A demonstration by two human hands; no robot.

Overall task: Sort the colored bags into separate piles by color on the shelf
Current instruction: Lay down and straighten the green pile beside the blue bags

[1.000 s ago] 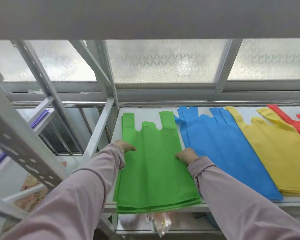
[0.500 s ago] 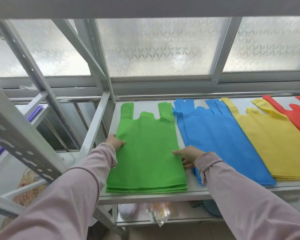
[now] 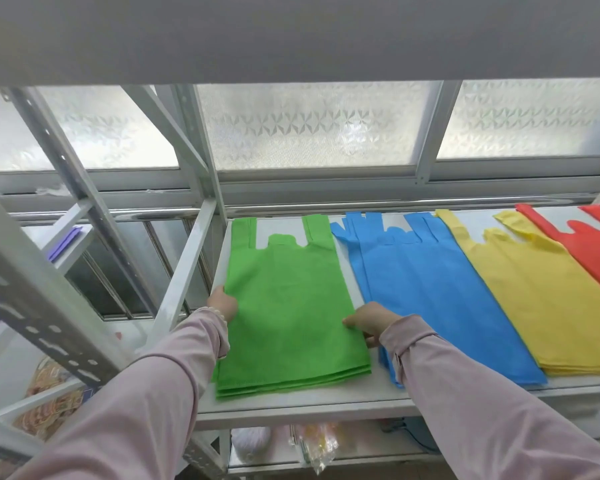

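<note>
Frosted window panes [image 3: 312, 126] back the white metal shelf [image 3: 326, 400], where your sorting looks nearly finished. Four piles lie side by side: green bags [image 3: 291, 306] at the left end, then blue bags [image 3: 430, 299], yellow bags [image 3: 541, 306] and red bags [image 3: 596, 247], which run past the right of the view (what lies beyond is hidden). No loose or mixed bags show. Your left hand [image 3: 224, 304] sits against the left edge of the green bags, fingers hidden, so its grip cannot be told. Your right hand [image 3: 371, 320] lays stretched fingers on their right edge. Squaring this stack seems to be all that remains.
</note>
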